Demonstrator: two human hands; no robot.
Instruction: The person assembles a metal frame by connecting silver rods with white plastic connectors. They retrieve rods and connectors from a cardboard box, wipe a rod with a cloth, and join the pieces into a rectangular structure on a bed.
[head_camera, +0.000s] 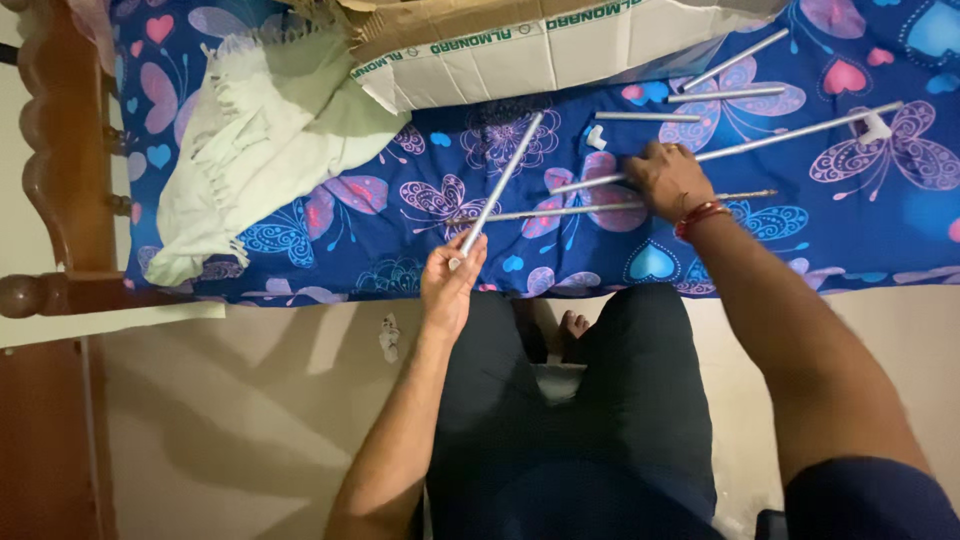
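Sorting through metal rods on a bed, with one rod already picked out. Left hand (452, 278), at the near edge of the bed (330, 235), closed in a fist round the near end of a grey rod (500, 180); rod slanting up and away to the far right, its far end just short of the cardboard box (500, 55). Right hand (668, 178), palm down, fingers (640, 160) curled over a long rod (780, 138) and maybe the thinner rod (560, 210) beside it; whether properly gripped or only pressed flat, cannot tell. Judging by this, the step in hand looks like gathering or matching the pieces. Next move likely calls for lifting the right-hand rod clear of its neighbours and lining its end up with the one held on the left.

Rods plain, slim, straight, dull silver-grey, of differing lengths. Long rod carrying a white plastic fitting (873, 127) near its far right end. Three shorter rods (725, 95) lying loose further back on the right, with a small white piece (596, 136) near them. Pale green cloth (260, 130) bunched on the left of the bed, beside the dark wooden bed frame (60, 150). Bed sheet blue with pink and purple butterflies and hearts.
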